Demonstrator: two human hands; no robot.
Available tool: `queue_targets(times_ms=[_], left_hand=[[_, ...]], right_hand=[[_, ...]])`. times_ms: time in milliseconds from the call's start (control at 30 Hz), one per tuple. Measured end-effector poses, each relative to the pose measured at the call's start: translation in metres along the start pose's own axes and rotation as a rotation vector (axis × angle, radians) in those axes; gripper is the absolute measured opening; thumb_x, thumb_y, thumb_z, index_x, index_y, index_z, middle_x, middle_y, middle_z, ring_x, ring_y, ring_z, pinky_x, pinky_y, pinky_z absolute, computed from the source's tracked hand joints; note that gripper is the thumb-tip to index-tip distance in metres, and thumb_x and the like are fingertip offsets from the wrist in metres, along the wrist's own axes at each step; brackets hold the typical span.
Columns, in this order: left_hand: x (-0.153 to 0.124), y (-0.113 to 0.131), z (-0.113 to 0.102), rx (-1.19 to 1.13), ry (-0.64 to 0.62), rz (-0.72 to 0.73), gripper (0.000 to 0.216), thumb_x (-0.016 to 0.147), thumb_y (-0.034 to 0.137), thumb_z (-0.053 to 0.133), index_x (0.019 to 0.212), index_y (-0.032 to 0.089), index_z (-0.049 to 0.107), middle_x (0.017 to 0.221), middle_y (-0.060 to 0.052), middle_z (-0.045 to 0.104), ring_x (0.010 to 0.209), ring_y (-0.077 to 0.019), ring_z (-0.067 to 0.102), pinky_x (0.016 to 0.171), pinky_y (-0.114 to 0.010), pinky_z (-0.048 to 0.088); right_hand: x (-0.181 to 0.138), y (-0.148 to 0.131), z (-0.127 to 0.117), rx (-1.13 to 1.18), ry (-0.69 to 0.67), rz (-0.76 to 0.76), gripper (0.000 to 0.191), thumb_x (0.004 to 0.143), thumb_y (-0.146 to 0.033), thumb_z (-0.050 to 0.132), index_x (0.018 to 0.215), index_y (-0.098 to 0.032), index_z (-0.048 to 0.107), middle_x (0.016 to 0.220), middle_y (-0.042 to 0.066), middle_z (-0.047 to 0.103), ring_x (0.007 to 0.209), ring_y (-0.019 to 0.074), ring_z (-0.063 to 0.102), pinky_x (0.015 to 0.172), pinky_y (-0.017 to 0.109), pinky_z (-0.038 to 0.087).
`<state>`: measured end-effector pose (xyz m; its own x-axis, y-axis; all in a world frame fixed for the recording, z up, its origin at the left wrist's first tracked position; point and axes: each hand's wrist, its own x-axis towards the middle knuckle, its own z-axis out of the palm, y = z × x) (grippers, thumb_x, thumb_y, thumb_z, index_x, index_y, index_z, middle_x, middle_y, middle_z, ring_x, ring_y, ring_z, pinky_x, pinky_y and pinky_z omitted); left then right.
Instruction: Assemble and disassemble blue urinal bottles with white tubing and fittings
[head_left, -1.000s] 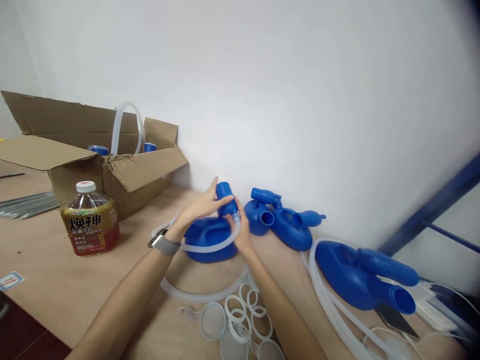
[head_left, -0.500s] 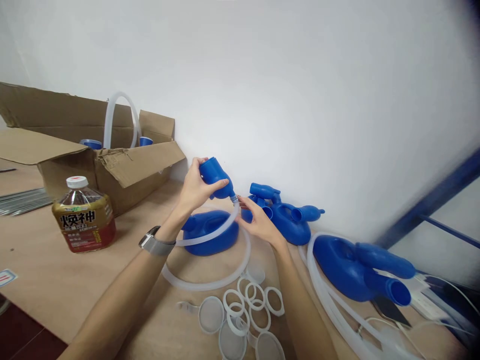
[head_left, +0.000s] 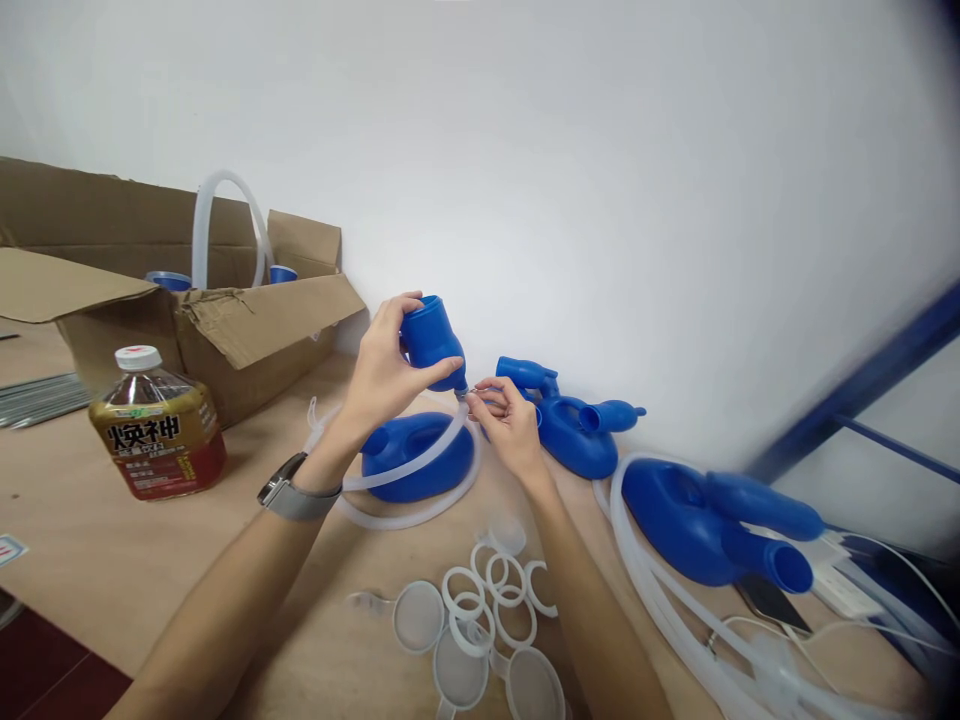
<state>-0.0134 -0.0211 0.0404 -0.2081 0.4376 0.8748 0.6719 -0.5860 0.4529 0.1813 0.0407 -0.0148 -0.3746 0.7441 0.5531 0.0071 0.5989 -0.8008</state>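
Tilted in the air, a blue plastic funnel-shaped cup [head_left: 429, 332] is gripped by my left hand [head_left: 381, 368], its wide mouth up and its narrow spout down. A translucent hose [head_left: 420, 467] is fitted on that spout. At the joint sits a small metal hose clamp [head_left: 463, 393], pinched by the thumb and fingers of my right hand [head_left: 508, 428]. Below, the hose curves around a blue plastic bottle [head_left: 439, 458] lying on the table. White rings [head_left: 516, 622] and round lids [head_left: 418, 617] lie nearer to me, between my forearms.
More blue bottles [head_left: 574, 440] with cups and hoses lie on the right, beside a phone [head_left: 772, 603] and cables. An open cardboard box [head_left: 255, 330] stands on the left, with a drink bottle [head_left: 161, 430] in front and metal rods [head_left: 45, 400] alongside. The white wall [head_left: 525, 180] rises behind.
My left hand has turned the cup more upright. My right fingers have closed in to a pinch at the spout joint. The hose loop has drawn up closer around the bottle.
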Motion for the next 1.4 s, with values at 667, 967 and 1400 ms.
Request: queue_targets(times_ms=[667, 967, 1400], left_hand=[[-0.004, 0.007, 0.011, 0.047, 0.127, -0.163, 0.053, 0.065, 0.034, 0.094, 0.093, 0.022, 0.051, 0.125, -0.01, 0.068, 0.112, -0.0287, 0.064, 0.094, -0.041, 0.052], [-0.01, 0.003, 0.023, -0.024, 0.248, -0.186, 0.046, 0.071, 0.036, 0.091, 0.09, 0.023, 0.051, 0.126, -0.01, 0.072, 0.111, -0.0276, 0.067, 0.093, -0.041, 0.052], [-0.014, 0.01, 0.026, -0.112, 0.198, -0.227, 0.047, 0.073, 0.039, 0.089, 0.096, 0.022, 0.052, 0.135, -0.011, 0.066, 0.118, -0.0282, 0.065, 0.086, -0.037, 0.057]], right_hand=[[0.0, 0.008, 0.0, -0.276, 0.008, -0.106, 0.024, 0.098, -0.046, 0.055, 0.098, -0.022, 0.059, 0.093, 0.006, 0.077, 0.087, 0.0203, 0.078, 0.08, 0.029, 0.062], [0.0, 0.019, -0.006, -0.513, -0.068, -0.21, 0.026, 0.102, -0.045, 0.052, 0.106, -0.022, 0.064, 0.106, 0.011, 0.08, 0.099, 0.0286, 0.079, 0.081, 0.033, 0.058], [0.0, 0.003, -0.011, -0.064, -0.18, 0.017, 0.05, 0.091, -0.043, 0.064, 0.136, -0.022, 0.058, 0.131, 0.009, 0.073, 0.119, 0.0216, 0.072, 0.099, 0.033, 0.059]])
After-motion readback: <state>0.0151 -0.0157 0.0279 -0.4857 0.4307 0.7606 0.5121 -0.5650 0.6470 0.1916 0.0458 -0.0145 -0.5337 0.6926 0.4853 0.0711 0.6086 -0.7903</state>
